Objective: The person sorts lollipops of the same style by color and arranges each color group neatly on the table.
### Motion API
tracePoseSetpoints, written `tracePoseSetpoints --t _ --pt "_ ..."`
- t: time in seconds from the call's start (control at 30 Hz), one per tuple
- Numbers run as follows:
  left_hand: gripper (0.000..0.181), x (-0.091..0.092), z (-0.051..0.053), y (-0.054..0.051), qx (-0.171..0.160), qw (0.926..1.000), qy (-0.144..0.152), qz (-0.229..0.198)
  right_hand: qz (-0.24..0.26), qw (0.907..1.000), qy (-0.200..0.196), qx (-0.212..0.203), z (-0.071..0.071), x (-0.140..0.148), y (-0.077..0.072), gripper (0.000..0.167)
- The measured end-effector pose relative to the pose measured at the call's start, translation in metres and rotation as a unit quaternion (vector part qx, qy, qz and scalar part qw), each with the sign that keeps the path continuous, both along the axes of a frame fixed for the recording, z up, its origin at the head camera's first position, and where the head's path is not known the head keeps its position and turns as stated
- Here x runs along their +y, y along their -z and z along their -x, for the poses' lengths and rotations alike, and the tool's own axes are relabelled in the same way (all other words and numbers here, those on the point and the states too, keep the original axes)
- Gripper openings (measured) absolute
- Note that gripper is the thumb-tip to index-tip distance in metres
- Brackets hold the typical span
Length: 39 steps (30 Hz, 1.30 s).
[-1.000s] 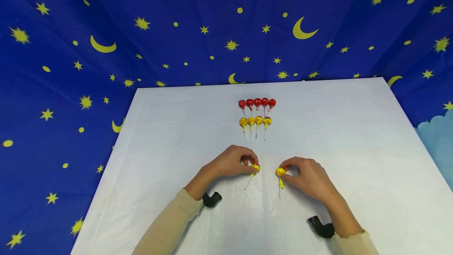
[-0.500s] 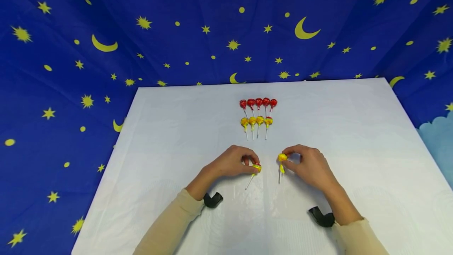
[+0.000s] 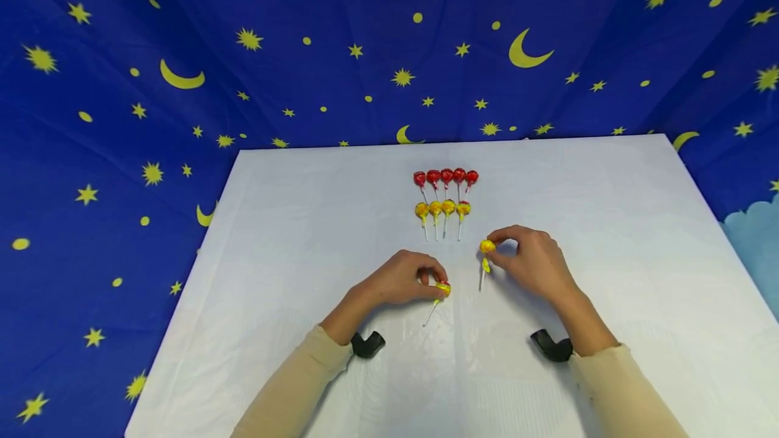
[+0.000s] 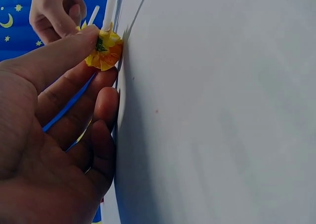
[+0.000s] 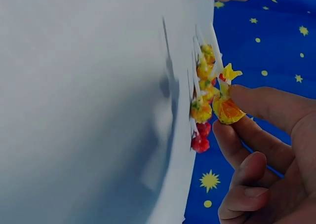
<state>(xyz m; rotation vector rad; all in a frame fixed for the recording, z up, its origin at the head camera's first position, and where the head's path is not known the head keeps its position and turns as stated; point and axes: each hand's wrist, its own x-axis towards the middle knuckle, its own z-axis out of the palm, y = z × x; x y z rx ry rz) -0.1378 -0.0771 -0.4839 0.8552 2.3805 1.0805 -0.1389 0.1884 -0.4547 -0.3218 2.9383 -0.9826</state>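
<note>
My left hand (image 3: 404, 279) pinches a yellow lollipop with some red on top (image 3: 444, 288) by its wrapped head, thumb against fingers; its white stick points down toward me. In the left wrist view that lollipop's head (image 4: 104, 54) is close to the white tabletop. To the right and farther forward, my right hand (image 3: 532, 259) pinches another yellow lollipop (image 3: 487, 247) by the head, stick toward me. The right wrist view has this lollipop (image 5: 228, 109) held off the table. Beyond both hands lies a row of several yellow lollipops (image 3: 435, 209), just below a row of several red lollipops (image 3: 446, 176).
The white table (image 3: 304, 222) ends at a blue curtain (image 3: 341, 73) with yellow stars and moons. A black curved piece (image 3: 368, 345) sits at the left wrist, and a similar black piece (image 3: 550, 345) at the right.
My right hand has carried its yellow lollipop forward, away from me, nearing the right end of the yellow row. The left hand stays in place with its lollipop.
</note>
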Motion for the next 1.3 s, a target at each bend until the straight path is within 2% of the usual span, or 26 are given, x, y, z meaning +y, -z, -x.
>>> tracePoseSetpoints --t 0.27,0.8,1.0,1.3 --pt "0.014 -0.008 -0.007 0.004 0.0 1.0 -0.005 -0.002 0.012 0.9999 -0.006 -0.01 0.017 -0.007 0.008 0.026" --pt "0.015 -0.002 0.0 0.001 0.001 1.0 0.001 -0.004 -0.005 0.9997 0.009 -0.024 0.061 0.0 0.01 0.032" --pt "0.016 0.0 0.0 0.0 -0.005 1.0 -0.001 0.003 -0.014 0.9991 0.011 -0.04 0.072 -0.001 0.012 0.035" --pt "0.016 0.0 0.001 -0.001 -0.005 1.0 -0.004 0.0 0.0 0.9983 0.011 -0.058 0.084 -0.003 0.014 0.035"
